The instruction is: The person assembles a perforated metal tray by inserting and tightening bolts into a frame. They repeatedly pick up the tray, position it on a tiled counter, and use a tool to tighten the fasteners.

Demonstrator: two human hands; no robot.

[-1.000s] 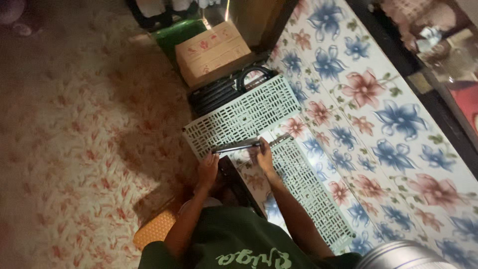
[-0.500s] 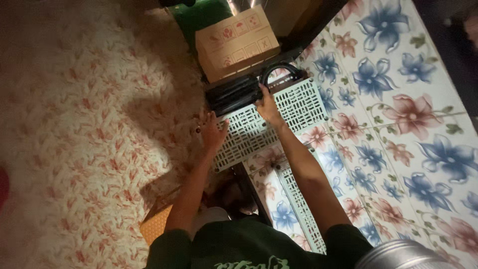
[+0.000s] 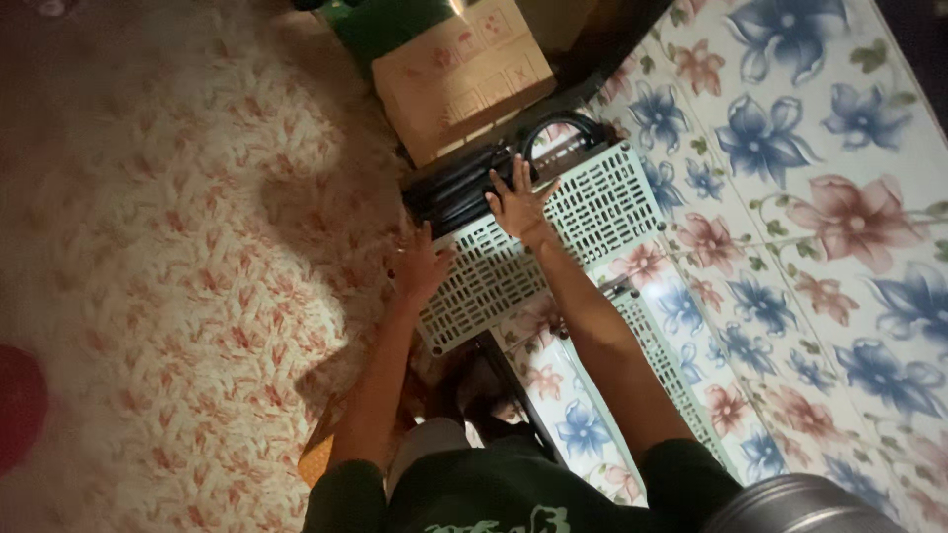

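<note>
A pale perforated plastic panel (image 3: 538, 247) lies on the floral floor (image 3: 839, 197), long axis slanting up to the right. The right hand (image 3: 518, 202) presses flat, fingers spread, at its far edge; the left hand (image 3: 420, 265), open, touches its left end beside a black tray (image 3: 449, 188) and cardboard box (image 3: 459, 74).

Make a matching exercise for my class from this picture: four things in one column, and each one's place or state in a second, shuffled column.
1 left hand
2 right hand
3 cardboard box
4 metal pot

a bottom right corner
b fingers spread on the white lattice panel, by the black bars
c at the panel's left edge
d beyond the panel, top of view

Pairs: 1-c, 2-b, 3-d, 4-a
</note>
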